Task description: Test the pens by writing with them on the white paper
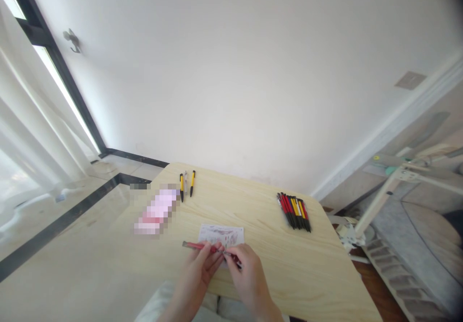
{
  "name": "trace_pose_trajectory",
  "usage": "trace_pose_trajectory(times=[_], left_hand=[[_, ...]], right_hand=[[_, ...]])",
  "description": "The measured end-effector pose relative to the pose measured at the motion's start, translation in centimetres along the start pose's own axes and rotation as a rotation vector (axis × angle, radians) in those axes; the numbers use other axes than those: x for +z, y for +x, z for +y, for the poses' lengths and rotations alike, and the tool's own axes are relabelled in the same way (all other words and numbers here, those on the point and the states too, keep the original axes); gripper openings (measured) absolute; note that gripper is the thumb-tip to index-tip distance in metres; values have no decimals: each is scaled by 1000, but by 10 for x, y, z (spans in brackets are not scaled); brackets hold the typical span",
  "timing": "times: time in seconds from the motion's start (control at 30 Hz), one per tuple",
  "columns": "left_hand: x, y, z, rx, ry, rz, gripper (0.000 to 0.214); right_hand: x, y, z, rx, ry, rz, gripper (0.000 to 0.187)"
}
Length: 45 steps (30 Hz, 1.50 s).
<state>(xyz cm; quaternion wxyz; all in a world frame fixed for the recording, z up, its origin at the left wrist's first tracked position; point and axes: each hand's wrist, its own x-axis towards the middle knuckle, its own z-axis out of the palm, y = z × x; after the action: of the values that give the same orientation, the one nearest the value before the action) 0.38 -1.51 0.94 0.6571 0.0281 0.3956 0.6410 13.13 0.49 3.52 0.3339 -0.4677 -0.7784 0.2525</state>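
Over the near middle of the table, my left hand (198, 270) is closed round the barrel of a red pen (194, 245), whose grey end points left. My right hand (249, 269) pinches a small dark pen part (237, 263) at the pen's right end. Thin pieces show between the fingertips, too small to tell apart. Beneath both hands lies a white sheet of paper (231, 234) with reddish and dark marks, partly covered by them.
Several pens (293, 212), red, yellow, white and dark, lie side by side at the table's right. Two yellow-and-black pens (192, 183) and a whitish pen (185, 182) lie back left, near a blurred pink-and-white patch (159, 212). A wall rises behind the wooden table (238, 192).
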Motion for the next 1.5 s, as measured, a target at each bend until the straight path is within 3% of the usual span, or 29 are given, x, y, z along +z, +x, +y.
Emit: trace_pose_trajectory(times=[0.2, 0.33, 0.63, 0.8, 0.93, 1.17, 1.5], left_hand=[[6, -1, 3, 33, -6, 47, 13], [8, -1, 5, 10, -34, 59, 11], [3, 0, 5, 27, -49, 38, 11], [2, -2, 10, -11, -86, 66, 8], [1, -3, 13, 0, -68, 60, 8], [-2, -6, 17, -4, -58, 59, 9], [4, -7, 18, -26, -30, 77, 10]], right_hand=[[-1, -18, 10, 25, -157, 72, 31], [1, -29, 14, 21, -275, 17, 5], [4, -35, 17, -58, -304, -77, 7], [-5, -14, 30, 71, -291, 85, 8], [-6, 13, 40, 132, -364, 139, 6], [5, 21, 45, 155, -573, 100, 4], [0, 23, 47, 137, -630, 45, 8]])
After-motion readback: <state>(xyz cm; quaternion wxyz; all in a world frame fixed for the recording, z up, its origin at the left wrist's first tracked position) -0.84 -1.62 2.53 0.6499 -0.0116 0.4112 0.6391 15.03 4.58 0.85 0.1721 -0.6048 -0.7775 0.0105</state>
